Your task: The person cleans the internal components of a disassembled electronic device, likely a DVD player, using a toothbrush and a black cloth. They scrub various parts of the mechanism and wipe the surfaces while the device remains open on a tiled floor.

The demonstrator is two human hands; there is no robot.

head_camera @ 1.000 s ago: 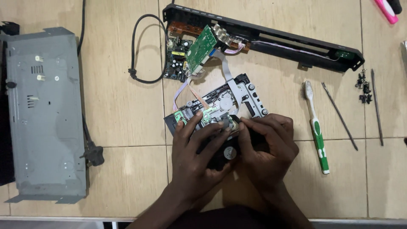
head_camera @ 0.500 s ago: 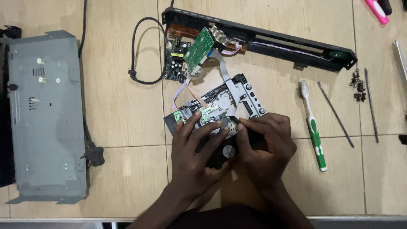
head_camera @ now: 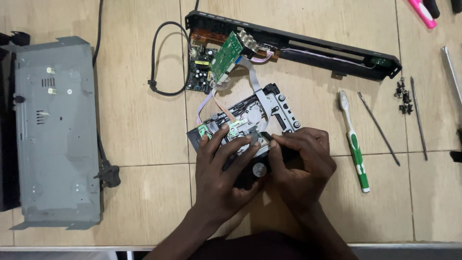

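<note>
While both hands sit on the drive mechanism at the middle of the tiled floor, very little has shifted over the last second: they rest on the same spot as before, only the view has drifted slightly. The left hand lies flat across the near edge of the mechanism, fingers spread and pressing down on its top, with the fingertips by a small green board. The right hand is curled, thumb and forefinger pressed together at the mechanism's near right corner; they seem to pinch something small there, but I cannot tell what. A round metal motor hub shows between the two hands.

Since nothing has come free or moved away, the work looks to be at the same fiddly point, still seated on that one corner.

Grey ribbon cables run from the mechanism up to an upright green circuit board beside the long black front panel. A grey metal case cover lies well off to the left. To the right lie a green-and-white toothbrush, a thin rod and a cluster of black screws.
</note>
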